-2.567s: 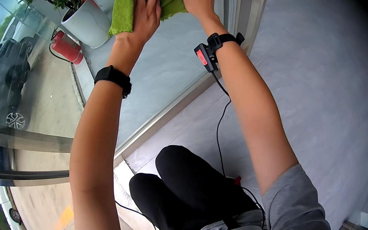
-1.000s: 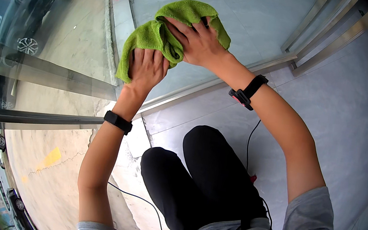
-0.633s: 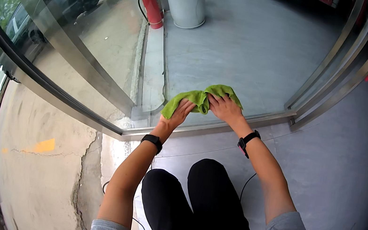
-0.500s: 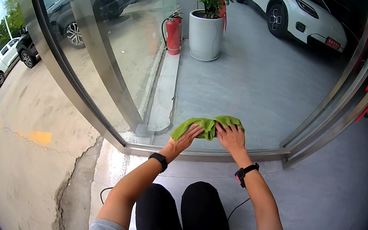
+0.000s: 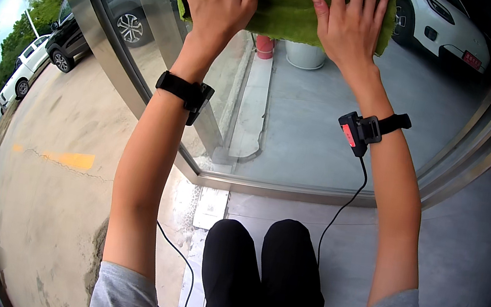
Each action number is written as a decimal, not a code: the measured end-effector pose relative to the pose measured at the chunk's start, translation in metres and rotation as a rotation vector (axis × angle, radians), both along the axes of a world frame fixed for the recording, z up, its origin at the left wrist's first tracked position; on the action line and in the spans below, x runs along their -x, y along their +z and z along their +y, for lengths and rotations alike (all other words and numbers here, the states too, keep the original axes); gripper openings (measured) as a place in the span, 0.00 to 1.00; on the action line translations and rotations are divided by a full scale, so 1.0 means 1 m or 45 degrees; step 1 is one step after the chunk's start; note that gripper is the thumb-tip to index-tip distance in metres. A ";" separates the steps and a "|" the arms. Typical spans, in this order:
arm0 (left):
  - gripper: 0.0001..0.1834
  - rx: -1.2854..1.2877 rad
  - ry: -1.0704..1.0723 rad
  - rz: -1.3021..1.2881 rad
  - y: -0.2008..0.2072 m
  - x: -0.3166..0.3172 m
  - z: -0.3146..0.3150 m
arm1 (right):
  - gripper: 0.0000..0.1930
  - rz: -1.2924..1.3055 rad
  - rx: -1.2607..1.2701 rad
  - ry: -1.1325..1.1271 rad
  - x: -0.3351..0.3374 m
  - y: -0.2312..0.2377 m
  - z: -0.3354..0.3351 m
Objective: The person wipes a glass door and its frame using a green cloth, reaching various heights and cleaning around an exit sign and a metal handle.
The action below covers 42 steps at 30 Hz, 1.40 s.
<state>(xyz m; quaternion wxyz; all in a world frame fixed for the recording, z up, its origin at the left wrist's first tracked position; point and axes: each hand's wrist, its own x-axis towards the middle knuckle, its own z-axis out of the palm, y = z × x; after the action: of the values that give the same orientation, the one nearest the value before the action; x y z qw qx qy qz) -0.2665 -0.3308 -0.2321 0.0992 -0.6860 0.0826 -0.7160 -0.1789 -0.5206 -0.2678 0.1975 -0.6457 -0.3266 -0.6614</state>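
A green cloth [image 5: 285, 8] is spread against the glass panel [image 5: 339, 123] at the top of the view. My left hand [image 5: 218, 2] lies on the cloth's left part, fingers stretched upward and thumb apart. On its right part rests my right hand [image 5: 351, 24], also flat with fingers spread. Both palms press the cloth to the pane instead of gripping it. The cloth's upper edge and some fingertips run out of the picture. Each wrist carries a black strap with a small device, and both arms reach far up.
A metal frame [image 5: 278, 190] borders the glass below, with a metal upright [image 5: 102, 30] at left. Behind the pane are a white planter [image 5: 305, 56], a red extinguisher [image 5: 264, 47] and a white car [image 5: 451, 32]. A thin black cable [image 5: 338, 215] hangs from my right wrist device.
Both hands have moved up the glass with the cloth, from near the bottom frame to the top of the view. The bunched cloth is now spread wider, and my hands are farther apart.
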 end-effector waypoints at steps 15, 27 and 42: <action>0.37 0.000 0.277 0.465 -0.202 0.018 0.055 | 0.32 0.045 0.406 -0.010 0.020 -0.152 0.056; 0.32 0.261 0.335 1.279 -0.377 0.116 0.040 | 0.37 0.489 1.264 0.420 0.051 -0.302 0.053; 0.33 0.161 0.354 0.105 -0.139 0.065 0.145 | 0.27 0.005 0.201 0.263 0.070 -0.079 0.147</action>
<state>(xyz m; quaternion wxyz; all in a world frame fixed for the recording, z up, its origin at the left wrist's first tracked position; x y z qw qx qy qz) -0.3311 -0.1862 -0.3710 0.1505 -0.7246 -0.0547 -0.6703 -0.2488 -0.3734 -0.3468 0.2137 -0.6233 -0.4422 -0.6085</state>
